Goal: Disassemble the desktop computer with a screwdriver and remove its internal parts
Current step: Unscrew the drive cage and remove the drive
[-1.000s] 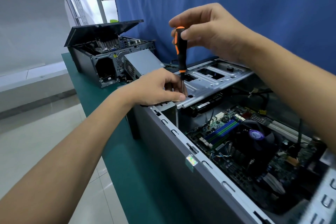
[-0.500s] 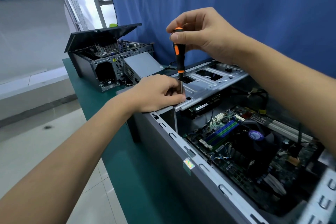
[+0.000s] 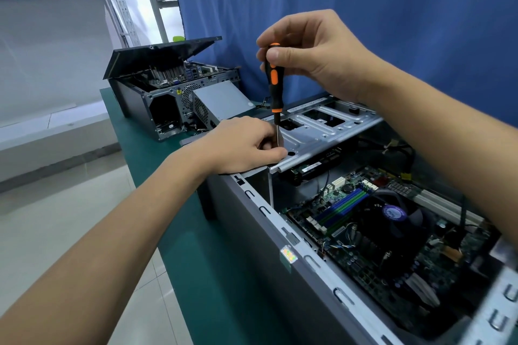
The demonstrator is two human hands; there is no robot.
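The desktop computer [image 3: 263, 244] lies open on the green counter [image 3: 193, 246]. At the near corner of its drive cage [image 3: 330, 131] the screwdriver [image 3: 274, 84] stands upright. The left hand [image 3: 244, 145] pinches the shaft low down and the right hand [image 3: 316, 56] grips the handle top. They seem to be loosening a cage screw, so the next move needs steady downward pressure while twisting. Since a second ago the right fingers have re-gripped, and the tip stays at that corner.

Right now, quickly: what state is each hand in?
Left hand: pinching the screwdriver shaft at the drive cage.
Right hand: gripping the screwdriver handle.
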